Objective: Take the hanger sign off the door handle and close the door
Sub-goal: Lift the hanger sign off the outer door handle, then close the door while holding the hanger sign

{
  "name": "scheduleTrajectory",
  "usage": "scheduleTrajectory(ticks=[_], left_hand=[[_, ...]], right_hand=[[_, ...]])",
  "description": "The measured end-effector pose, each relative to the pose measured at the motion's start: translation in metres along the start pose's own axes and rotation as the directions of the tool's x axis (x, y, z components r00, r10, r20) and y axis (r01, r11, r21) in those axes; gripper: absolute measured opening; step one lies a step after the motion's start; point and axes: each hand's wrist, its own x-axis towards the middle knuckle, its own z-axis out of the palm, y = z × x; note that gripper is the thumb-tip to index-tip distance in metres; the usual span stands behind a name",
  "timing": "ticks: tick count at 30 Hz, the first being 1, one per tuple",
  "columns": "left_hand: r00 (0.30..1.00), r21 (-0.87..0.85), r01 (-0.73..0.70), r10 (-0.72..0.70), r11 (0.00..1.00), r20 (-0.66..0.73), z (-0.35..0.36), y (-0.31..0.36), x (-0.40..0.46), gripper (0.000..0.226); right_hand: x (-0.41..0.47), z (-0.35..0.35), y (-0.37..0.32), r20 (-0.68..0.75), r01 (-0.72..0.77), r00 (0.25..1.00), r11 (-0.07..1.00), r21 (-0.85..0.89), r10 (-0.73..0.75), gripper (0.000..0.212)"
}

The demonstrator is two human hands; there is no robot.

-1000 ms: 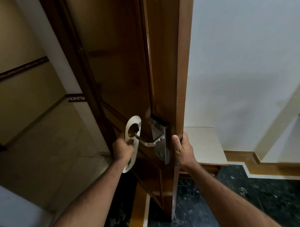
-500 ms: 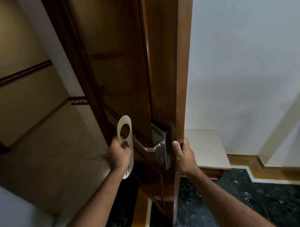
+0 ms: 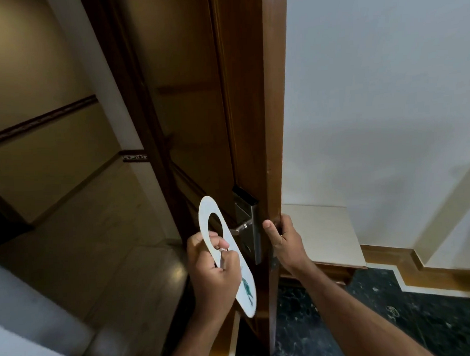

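The left hand (image 3: 214,269) is closed around the middle of the hanger sign (image 3: 226,255), with the fingers curled over its near edge, and holds it tilted so that the end with the round hole points up and to the left. The sign is white, with a small green figure printed near its lower end. It is off the door handle (image 3: 237,228): the metal lever is seen partly through the hole and behind the sign, and the sign does not hang on it. The handle sits on a tall metal lock plate (image 3: 250,225) with a dark top part. The right hand (image 3: 282,240) grips the free edge of the door (image 3: 250,110), thumb on the near side and the fingers wrapped around to the far side, just beside the lock plate. The door is brown wood and stands open, edge toward the camera. To the left of it is the dark door frame (image 3: 135,101) and a corridor with beige walls. To the right is a white wall (image 3: 372,93), a low pale ledge (image 3: 318,228) directly behind the right hand, and a dark marble floor (image 3: 420,326) below.
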Motion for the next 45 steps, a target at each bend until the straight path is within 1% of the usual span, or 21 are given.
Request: scheduleTrajectory(ticks=[2,6,8,11,12,13,15,16,18,20,21,23,25,28,32,34,36,38,40,43,45], left_hand=[[0.999,-0.008,0.024,-0.024,1.000,0.023,0.000,0.005,-0.001,0.027],[0.971,-0.055,0.189,-0.178,0.980,0.160,-0.001,0.006,-0.007,0.041],[0.956,-0.064,0.243,-0.228,0.968,0.182,-0.002,0.006,-0.007,0.045],[0.949,-0.083,0.273,-0.254,0.958,0.185,-0.009,0.009,-0.007,0.050],[0.943,-0.092,0.291,-0.270,0.952,0.194,-0.010,0.010,-0.007,0.051],[0.939,-0.102,0.300,-0.275,0.949,0.205,-0.012,0.008,-0.008,0.046],[0.938,-0.150,0.304,-0.268,0.941,0.221,-0.018,0.005,-0.010,0.028],[0.940,-0.180,0.302,-0.261,0.936,0.220,-0.021,0.005,-0.011,0.026],[0.947,-0.244,0.286,-0.234,0.927,0.221,-0.028,0.003,-0.013,0.028],[0.962,-0.256,0.232,-0.182,0.938,0.206,-0.037,0.006,-0.013,0.044],[0.968,-0.262,0.198,-0.146,0.944,0.203,-0.040,0.008,-0.012,0.055],[0.976,-0.275,0.163,-0.114,0.947,0.188,-0.050,0.015,-0.010,0.068],[0.976,-0.272,0.172,-0.127,0.947,0.175,-0.059,0.024,-0.008,0.069],[0.980,-0.160,0.153,-0.129,0.975,0.148,-0.069,0.032,-0.009,0.045],[0.992,0.095,0.106,-0.111,0.990,0.053,-0.084,0.039,-0.010,0.030],[0.996,0.204,0.079,-0.084,0.976,0.016,-0.091,0.038,-0.010,0.029],[0.998,0.284,0.056,-0.049,0.957,-0.032,-0.097,0.037,-0.011,0.037],[0.996,0.371,0.003,0.031,0.929,-0.085,-0.103,0.037,-0.013,0.034],[0.986,0.435,-0.027,0.095,0.900,-0.135,-0.107,0.037,-0.013,0.032],[0.973,0.391,0.007,0.083,0.920,-0.214,-0.111,0.038,-0.014,0.030],[0.957,0.339,0.043,0.058,0.940,-0.283,-0.119,0.036,-0.018,0.027]], right_hand=[[-0.002,-0.003,-0.003,0.046,-0.019,0.999,1.000,0.010,0.019,0.060],[-0.005,-0.010,-0.007,0.140,-0.047,0.989,0.999,0.007,0.046,0.066],[-0.005,-0.011,-0.008,0.174,-0.052,0.983,0.999,-0.013,0.053,0.057],[-0.005,-0.010,-0.012,0.214,-0.045,0.975,0.997,-0.060,0.057,0.040],[-0.005,-0.010,-0.012,0.228,-0.034,0.972,0.996,-0.077,0.051,0.039],[-0.005,-0.010,-0.013,0.245,-0.014,0.969,0.995,-0.102,0.039,0.042],[-0.005,-0.011,-0.012,0.283,0.061,0.959,0.978,-0.198,-0.002,0.051],[-0.006,-0.012,-0.012,0.307,0.111,0.952,0.954,-0.279,-0.021,0.057],[-0.005,-0.014,-0.014,0.361,0.208,0.932,0.861,-0.464,-0.031,0.073],[-0.002,-0.016,-0.023,0.440,0.336,0.895,0.755,-0.564,-0.070,0.083],[0.001,-0.016,-0.028,0.492,0.405,0.865,0.707,-0.580,-0.092,0.084],[0.007,-0.008,-0.040,0.612,0.519,0.785,0.643,-0.563,-0.097,0.085],[0.012,0.004,-0.050,0.679,0.562,0.728,0.646,-0.516,-0.091,0.081],[0.018,0.022,-0.052,0.695,0.581,0.705,0.676,-0.453,-0.141,0.071],[0.026,0.042,-0.051,0.716,0.561,0.680,0.741,-0.370,-0.158,0.067],[0.030,0.049,-0.058,0.744,0.523,0.661,0.769,-0.368,-0.094,0.062],[0.036,0.056,-0.066,0.791,0.505,0.611,0.780,-0.370,-0.020,0.048],[0.039,0.062,-0.074,0.830,0.547,0.557,0.745,-0.381,0.015,0.048],[0.042,0.071,-0.080,0.840,0.610,0.543,0.678,-0.410,0.019,0.053],[0.044,0.089,-0.087,0.869,0.733,0.495,0.544,-0.407,-0.016,0.045],[0.039,0.109,-0.091,0.907,0.816,0.421,0.444,-0.372,-0.015,0.039]])
